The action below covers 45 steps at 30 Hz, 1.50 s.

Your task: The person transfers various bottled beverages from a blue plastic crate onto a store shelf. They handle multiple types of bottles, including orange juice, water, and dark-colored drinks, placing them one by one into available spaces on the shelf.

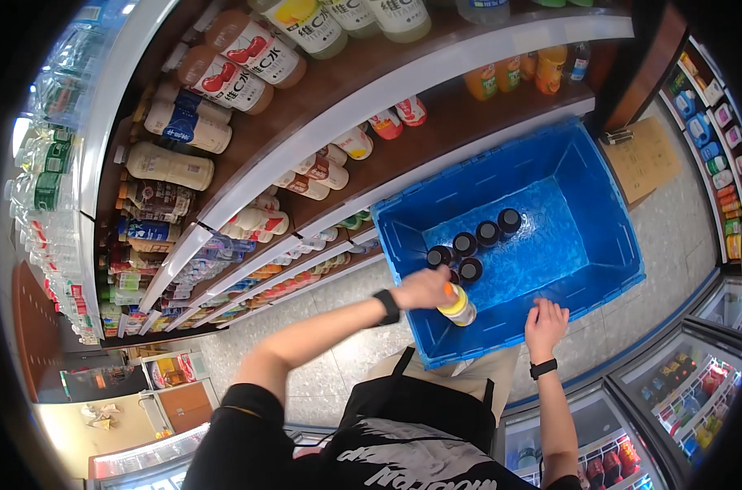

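Observation:
A blue plastic crate [616, 202] stands before me with its lid-less top facing up. Inside, several dark bottles [487, 233] with dark caps stand upright in a cluster toward the left end. My left hand [425, 289] grips a bottle with an orange cap and a yellow label [458, 308] by its cap end, tilted, at the crate's near left corner. It partly hides one dark bottle. My right hand [547, 321] lies over the crate's near rim at the right, fingers slightly apart and holding nothing.
Long shelves [408, 73] of drink bottles run along the crate's far side and down the left. A clipboard with brown paper [644, 156] lies beyond the crate's right corner. Glass-topped chest freezers [671, 392] stand at the lower right, and more stocked shelves [714, 147] at the far right.

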### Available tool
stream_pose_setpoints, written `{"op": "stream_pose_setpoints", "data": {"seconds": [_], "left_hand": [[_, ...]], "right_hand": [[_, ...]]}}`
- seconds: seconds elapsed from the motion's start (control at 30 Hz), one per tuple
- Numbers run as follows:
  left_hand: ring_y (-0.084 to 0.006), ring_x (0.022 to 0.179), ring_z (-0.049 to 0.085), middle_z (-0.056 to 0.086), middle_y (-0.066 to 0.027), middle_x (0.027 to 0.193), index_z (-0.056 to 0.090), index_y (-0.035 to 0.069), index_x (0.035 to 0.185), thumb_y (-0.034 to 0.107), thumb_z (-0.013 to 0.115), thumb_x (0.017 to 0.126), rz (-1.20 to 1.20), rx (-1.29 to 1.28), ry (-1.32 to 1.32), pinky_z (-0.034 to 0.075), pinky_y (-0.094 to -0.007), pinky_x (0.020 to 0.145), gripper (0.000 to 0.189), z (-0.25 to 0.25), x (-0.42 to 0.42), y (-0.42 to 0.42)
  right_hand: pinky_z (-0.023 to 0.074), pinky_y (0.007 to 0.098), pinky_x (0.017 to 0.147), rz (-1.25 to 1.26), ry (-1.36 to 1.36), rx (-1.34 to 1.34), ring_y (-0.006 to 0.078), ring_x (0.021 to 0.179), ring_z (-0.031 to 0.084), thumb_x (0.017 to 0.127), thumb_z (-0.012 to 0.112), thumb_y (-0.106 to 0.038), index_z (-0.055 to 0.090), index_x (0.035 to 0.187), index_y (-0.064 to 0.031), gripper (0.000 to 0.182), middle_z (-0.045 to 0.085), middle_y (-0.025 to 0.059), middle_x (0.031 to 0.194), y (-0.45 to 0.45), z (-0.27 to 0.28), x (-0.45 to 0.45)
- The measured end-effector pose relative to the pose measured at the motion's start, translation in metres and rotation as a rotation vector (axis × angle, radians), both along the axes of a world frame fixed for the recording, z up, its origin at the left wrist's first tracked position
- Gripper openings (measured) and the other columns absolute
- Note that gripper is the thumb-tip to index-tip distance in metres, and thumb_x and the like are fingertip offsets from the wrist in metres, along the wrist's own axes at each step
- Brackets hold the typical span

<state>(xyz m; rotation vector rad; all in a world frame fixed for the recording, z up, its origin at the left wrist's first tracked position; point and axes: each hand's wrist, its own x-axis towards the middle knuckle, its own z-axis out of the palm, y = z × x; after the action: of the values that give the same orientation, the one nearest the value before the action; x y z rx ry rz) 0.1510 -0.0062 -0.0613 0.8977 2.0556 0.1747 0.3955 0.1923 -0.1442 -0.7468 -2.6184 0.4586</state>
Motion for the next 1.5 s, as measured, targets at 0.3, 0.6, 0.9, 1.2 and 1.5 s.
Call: {"op": "stream_pose_setpoints", "data": {"seconds": [0.3, 0.6, 0.9, 1.2, 1.5], "left_hand": [[-0.0275, 0.092, 0.071, 0.071, -0.0197, 0.104, 0.066, 0.001, 0.119, 0.036, 0.069, 0.087, 0.694, 0.488, 0.421, 0.055, -0.0362, 0.083, 0.048, 0.155, -0.107, -0.038], [-0.0428, 0.095, 0.067, 0.070, -0.0251, 0.098, 0.068, 0.000, 0.106, 0.040, 0.068, 0.084, 0.535, 0.536, 0.909, 0.053, -0.0466, 0.083, 0.046, 0.120, -0.186, -0.042], [-0.0430, 0.099, 0.065, 0.068, -0.0248, 0.103, 0.065, 0.001, 0.114, 0.036, 0.066, 0.090, 0.381, 0.713, 1.021, 0.052, -0.0473, 0.086, 0.043, 0.100, -0.219, -0.033], [-0.0473, 0.104, 0.056, 0.051, -0.0289, 0.122, 0.044, 0.000, 0.136, 0.020, 0.060, 0.095, 0.702, 0.625, 0.764, 0.049, -0.0505, 0.086, 0.048, 0.046, -0.110, -0.063], [-0.0544, 0.115, 0.051, 0.044, -0.0362, 0.132, 0.014, 0.004, 0.156, 0.015, 0.053, 0.099, 1.053, 0.472, 0.215, 0.045, -0.0537, 0.099, 0.070, -0.077, 0.115, -0.077]], "right_hand": [[0.0402, 0.0413, 0.075, -0.010, 0.037, 0.004, 0.0268, 0.077, 0.058, 0.084, 0.057, -0.007, 0.063, 0.086, -0.0067, 0.007, 0.066, 0.0070, 0.081, 0.004, -0.008, 0.004], [0.0407, 0.0418, 0.075, -0.008, 0.014, 0.007, 0.0268, 0.076, 0.059, 0.084, 0.056, -0.009, 0.064, 0.086, -0.0074, 0.008, 0.067, 0.0065, 0.081, 0.004, -0.007, 0.006], [0.0411, 0.0419, 0.076, 0.007, -0.063, 0.018, 0.0269, 0.078, 0.060, 0.084, 0.056, -0.009, 0.063, 0.085, -0.0075, 0.007, 0.068, 0.0064, 0.083, 0.003, -0.002, 0.004], [0.0401, 0.0424, 0.077, 0.038, -0.197, 0.034, 0.0267, 0.078, 0.060, 0.083, 0.059, -0.014, 0.065, 0.084, -0.0112, 0.007, 0.067, 0.0061, 0.079, 0.003, 0.002, 0.004], [0.0495, 0.0494, 0.075, 0.261, -0.638, -0.321, 0.0332, 0.087, 0.067, 0.087, 0.060, -0.018, 0.069, 0.093, -0.0108, 0.013, 0.071, 0.0102, 0.083, 0.049, 0.022, -0.017]]}}
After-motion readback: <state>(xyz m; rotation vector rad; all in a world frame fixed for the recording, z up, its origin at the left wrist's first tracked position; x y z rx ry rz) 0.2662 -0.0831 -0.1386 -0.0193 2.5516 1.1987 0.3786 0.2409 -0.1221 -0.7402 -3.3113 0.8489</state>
